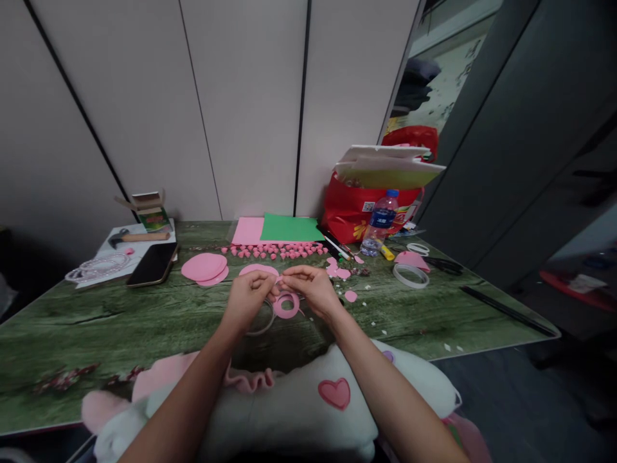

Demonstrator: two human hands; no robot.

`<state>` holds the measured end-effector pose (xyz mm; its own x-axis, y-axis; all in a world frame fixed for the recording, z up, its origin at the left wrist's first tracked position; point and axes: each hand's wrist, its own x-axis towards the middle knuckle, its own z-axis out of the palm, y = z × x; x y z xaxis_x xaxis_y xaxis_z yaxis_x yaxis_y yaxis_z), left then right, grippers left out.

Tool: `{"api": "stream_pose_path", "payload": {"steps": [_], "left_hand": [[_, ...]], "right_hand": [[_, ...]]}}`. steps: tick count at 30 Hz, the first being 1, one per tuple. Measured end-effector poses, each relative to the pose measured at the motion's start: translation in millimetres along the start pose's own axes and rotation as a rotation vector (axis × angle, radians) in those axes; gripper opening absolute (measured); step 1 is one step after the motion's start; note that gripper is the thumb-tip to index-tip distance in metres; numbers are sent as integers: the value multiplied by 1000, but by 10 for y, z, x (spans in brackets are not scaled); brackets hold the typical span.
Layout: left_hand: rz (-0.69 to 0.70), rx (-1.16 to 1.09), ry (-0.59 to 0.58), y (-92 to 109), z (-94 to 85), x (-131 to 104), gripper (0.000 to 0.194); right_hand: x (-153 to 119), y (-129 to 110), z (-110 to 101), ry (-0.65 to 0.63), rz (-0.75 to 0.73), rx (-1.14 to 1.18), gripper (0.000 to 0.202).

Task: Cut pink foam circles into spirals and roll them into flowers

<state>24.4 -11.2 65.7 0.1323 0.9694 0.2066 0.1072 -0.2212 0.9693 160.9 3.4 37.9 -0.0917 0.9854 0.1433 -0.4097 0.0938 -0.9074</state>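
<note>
Over the middle of the table my left hand [251, 292] and my right hand [312, 289] meet with fingertips pinched. Between them shows a small pink paper piece [279, 279], mostly hidden by the fingers; both hands seem closed on it. Just below the fingertips is a pink paper ring [286, 314] with a round hole. A pale hoop, perhaps a tape roll [263, 331], lies partly under my left hand. Behind my hands a pink paper disc [255, 268] is partly covered. More pink paper discs [202, 267] are stacked to the left.
Several small pink pieces [279, 251] line the back, before pink and green sheets [292, 227]. Right are a red bag [344, 209], water bottle [380, 225], tape roll [411, 283] and pink scraps [351, 296]. Left are a phone [153, 263] and hammer [144, 237]. A plush cushion [294, 411] covers my lap.
</note>
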Motion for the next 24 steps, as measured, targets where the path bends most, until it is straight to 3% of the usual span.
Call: {"api": "stream_pose_path", "payload": {"steps": [9, 13, 15, 19, 24], "left_hand": [[59, 168, 126, 66, -161, -163, 17], [52, 76, 147, 51, -194, -107, 21], [36, 19, 177, 8, -201, -57, 24], [9, -5, 178, -99, -199, 9, 24], [-50, 24, 88, -138, -160, -5, 27]], "right_hand": [[-35, -65, 149, -153, 1, -27, 24], [29, -191, 289, -182, -26, -72, 22], [80, -178, 329, -146, -40, -88, 21], [144, 20, 277, 63, -129, -62, 21], [125, 184, 126, 51, -83, -53, 28]]}}
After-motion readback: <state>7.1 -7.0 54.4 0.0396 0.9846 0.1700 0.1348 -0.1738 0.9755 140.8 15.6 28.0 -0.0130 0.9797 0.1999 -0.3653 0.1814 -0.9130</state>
